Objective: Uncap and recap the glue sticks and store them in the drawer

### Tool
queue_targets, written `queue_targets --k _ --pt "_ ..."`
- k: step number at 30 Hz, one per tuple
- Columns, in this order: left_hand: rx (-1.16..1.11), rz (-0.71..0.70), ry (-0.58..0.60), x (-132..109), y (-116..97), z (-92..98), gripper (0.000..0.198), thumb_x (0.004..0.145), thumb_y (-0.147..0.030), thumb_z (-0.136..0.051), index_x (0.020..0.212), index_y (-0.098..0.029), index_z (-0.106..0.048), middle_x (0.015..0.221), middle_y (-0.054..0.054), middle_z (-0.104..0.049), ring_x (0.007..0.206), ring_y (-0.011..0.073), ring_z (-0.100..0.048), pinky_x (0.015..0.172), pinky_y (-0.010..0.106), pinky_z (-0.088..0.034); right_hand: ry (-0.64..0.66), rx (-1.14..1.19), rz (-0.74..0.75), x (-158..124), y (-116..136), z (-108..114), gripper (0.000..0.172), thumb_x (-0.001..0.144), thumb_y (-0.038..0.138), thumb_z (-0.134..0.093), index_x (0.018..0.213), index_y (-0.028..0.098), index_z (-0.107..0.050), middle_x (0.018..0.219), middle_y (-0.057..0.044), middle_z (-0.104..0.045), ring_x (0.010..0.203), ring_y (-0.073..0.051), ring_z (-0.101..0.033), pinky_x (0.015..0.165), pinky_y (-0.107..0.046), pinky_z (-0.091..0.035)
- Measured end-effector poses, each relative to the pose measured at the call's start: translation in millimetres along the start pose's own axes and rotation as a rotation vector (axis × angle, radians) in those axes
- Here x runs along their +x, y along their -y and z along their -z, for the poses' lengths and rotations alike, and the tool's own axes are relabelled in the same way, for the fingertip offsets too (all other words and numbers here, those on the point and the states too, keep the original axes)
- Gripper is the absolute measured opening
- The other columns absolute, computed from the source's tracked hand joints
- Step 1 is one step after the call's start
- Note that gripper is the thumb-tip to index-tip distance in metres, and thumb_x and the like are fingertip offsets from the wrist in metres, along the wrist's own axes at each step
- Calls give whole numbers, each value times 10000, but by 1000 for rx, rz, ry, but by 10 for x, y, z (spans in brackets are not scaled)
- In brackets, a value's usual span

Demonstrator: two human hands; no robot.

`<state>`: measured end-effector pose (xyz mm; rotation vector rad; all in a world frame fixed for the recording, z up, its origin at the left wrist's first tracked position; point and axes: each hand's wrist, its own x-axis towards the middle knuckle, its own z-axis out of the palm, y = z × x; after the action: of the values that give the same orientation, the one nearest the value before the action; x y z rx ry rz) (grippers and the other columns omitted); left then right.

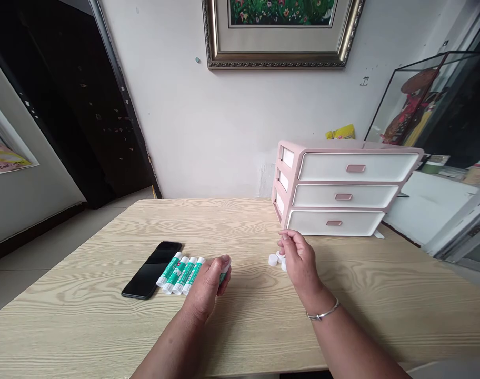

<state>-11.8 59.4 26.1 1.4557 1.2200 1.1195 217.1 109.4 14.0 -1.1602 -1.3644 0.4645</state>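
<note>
Several green-and-white glue sticks (180, 275) lie side by side on the wooden table. Just right of that row, my left hand (207, 284) is closed around another glue stick (223, 277); only a bit of its green side and white end shows past my thumb. My right hand (301, 262) hovers over a small group of white caps (272, 259), thumb and fingertips pressed together. Whatever may be in that pinch is hidden or too small to make out. My right hand partly covers the caps.
A black phone (151, 271) lies left of the glue sticks, close against them. At the back right stands a pink-and-white drawer unit (342, 184), with a yellow packet (341, 132) behind its top. The wooden table (240, 337) ends at a wall with a framed picture (277, 60).
</note>
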Motion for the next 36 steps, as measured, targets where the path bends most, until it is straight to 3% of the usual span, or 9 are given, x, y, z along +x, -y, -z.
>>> queue_targets --k 3,8,12,14,18,23,27,32,36 --pt "62 17 -19 19 -11 -14 536 955 -582 -352 585 -217 -479 497 -16 -467 533 143 -426 566 281 -351 99 -289 50 57 -68 46 290 943 425 -501 1001 208 -685 886 -50 -708 813 -199 -639 732 -316 -500" --pt "57 85 32 87 130 -67 429 895 -620 -503 943 -202 -585 718 -33 -565 563 121 -474 532 245 -378 296 -638 128 65 -88 83 259 895 243 -509 1060 191 -701 1006 -79 -724 1022 -241 -617 916 -365 -441" --pt "131 69 25 143 248 -95 447 915 -483 -514 1272 -215 -538 836 -16 -603 609 120 -515 570 233 -410 408 -788 156 14 -93 68 303 856 186 -543 1115 209 -699 1096 -82 -715 1097 -251 -587 962 -371 -392" --pt "222 44 5 168 273 -103 459 926 -407 -495 1341 -213 -516 869 4 -633 658 138 -554 636 252 -438 427 -836 171 -2 -99 55 318 841 160 -548 1113 216 -703 1119 -87 -707 1105 -254 -583 962 -373 -376" --pt "409 -24 -49 206 275 -130 465 911 -318 -509 1358 -196 -546 1116 93 -699 970 225 -635 864 322 -453 439 -873 196 -13 -76 42 332 838 129 -544 1107 221 -713 1124 -96 -709 1088 -259 -587 930 -368 -367" --pt "517 -44 -59 243 295 -180 488 905 -268 -514 1382 -172 -551 1334 148 -642 1224 281 -586 1018 357 -407 503 -840 264 -52 -24 42 284 855 110 -543 1034 232 -726 1041 -78 -733 1045 -249 -590 909 -368 -356" --pt "684 -106 -32 273 315 -237 484 917 -253 -508 1391 -164 -549 1343 156 -631 1229 279 -588 1023 339 -411 530 -790 319 -85 -60 14 275 860 93 -560 1036 231 -719 993 -61 -736 1023 -230 -594 942 -367 -346" --pt "797 -132 9 284 237 -341 461 889 -149 -491 1330 -219 -607 1262 120 -654 1097 247 -645 928 297 -456 441 -704 381 -55 -88 -36 268 895 155 -605 1141 222 -688 1061 -58 -727 1050 -222 -596 989 -372 -350" --pt "886 -161 46 332 153 -379 472 885 -83 -442 1283 -235 -645 1208 94 -669 1122 233 -627 938 290 -454 406 -629 348 -18 -33 -67 262 904 185 -627 1160 205 -681 1101 -65 -729 1048 -228 -610 969 -368 -393"
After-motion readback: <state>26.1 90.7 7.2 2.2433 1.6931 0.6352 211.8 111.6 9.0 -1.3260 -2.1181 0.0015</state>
